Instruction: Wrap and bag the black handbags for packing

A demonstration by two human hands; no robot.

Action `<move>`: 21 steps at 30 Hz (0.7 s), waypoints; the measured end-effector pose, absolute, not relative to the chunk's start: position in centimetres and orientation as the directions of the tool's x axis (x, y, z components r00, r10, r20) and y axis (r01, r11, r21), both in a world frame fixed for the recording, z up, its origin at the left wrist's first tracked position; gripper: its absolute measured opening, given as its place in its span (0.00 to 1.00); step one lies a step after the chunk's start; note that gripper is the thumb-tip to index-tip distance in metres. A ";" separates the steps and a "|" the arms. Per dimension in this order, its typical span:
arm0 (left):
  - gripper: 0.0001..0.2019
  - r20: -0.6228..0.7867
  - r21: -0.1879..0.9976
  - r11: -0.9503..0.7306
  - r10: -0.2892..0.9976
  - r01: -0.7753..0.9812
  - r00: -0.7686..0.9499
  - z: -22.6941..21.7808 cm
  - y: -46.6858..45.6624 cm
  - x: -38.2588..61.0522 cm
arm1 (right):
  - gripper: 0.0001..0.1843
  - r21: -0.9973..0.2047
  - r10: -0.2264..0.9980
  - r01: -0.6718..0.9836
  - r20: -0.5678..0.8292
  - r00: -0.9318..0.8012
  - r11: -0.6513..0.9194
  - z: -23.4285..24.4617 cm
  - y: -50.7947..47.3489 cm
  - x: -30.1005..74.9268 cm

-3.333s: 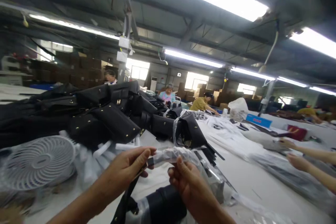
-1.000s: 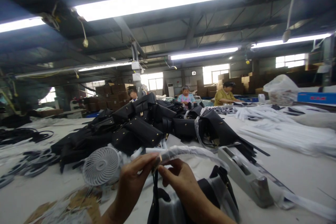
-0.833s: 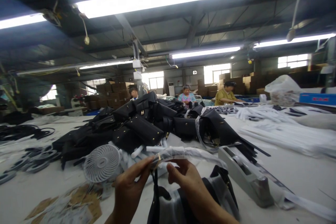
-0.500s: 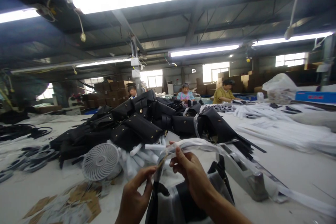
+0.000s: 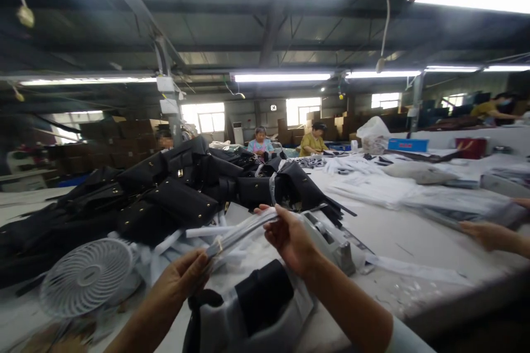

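My left hand (image 5: pixel 184 278) pinches the near end of a bag strap wrapped in clear plastic (image 5: pixel 240 231). My right hand (image 5: pixel 290 237) grips the same strap farther along, so it runs taut and slanted between the two hands. Below them a black handbag (image 5: pixel 259 309), partly covered in grey-white wrapping, stands on the white table (image 5: pixel 397 242).
A heap of black handbags (image 5: pixel 174 187) lies behind, a small white fan (image 5: pixel 85 278) at the left, a grey tape dispenser (image 5: pixel 331 237) right of my hand. White wrapping strips (image 5: pixel 372 187) cover the table's right side. A co-worker's hand (image 5: pixel 486 234) reaches in from the right; other people sit far back.
The view swung to the right. My hands moved apart along the wrapped strap, right hand up and away, left hand lower, pulling it straight.
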State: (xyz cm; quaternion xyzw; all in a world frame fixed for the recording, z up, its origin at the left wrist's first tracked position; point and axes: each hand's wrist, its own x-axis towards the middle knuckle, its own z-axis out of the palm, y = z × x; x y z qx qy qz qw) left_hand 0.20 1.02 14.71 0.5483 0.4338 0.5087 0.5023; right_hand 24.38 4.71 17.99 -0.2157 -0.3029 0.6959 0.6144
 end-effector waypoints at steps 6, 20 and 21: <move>0.18 0.100 0.985 -0.087 0.991 -0.148 0.084 15.8 0.4 0.3 | 0.24 -0.858 0.967 -0.505 0.046 -0.252 -0.090 16.0 4.3 28.5; 0.21 0.171 0.920 -0.198 0.979 -0.339 -0.109 14.4 1.1 0.7 | 0.34 -0.036 0.661 0.706 0.386 -0.643 0.707 9.6 6.0 28.7; 0.21 0.143 0.922 -0.180 0.981 -0.343 -0.129 14.0 0.8 0.8 | 0.31 -0.007 0.635 0.683 0.377 -0.674 0.730 9.9 6.7 28.5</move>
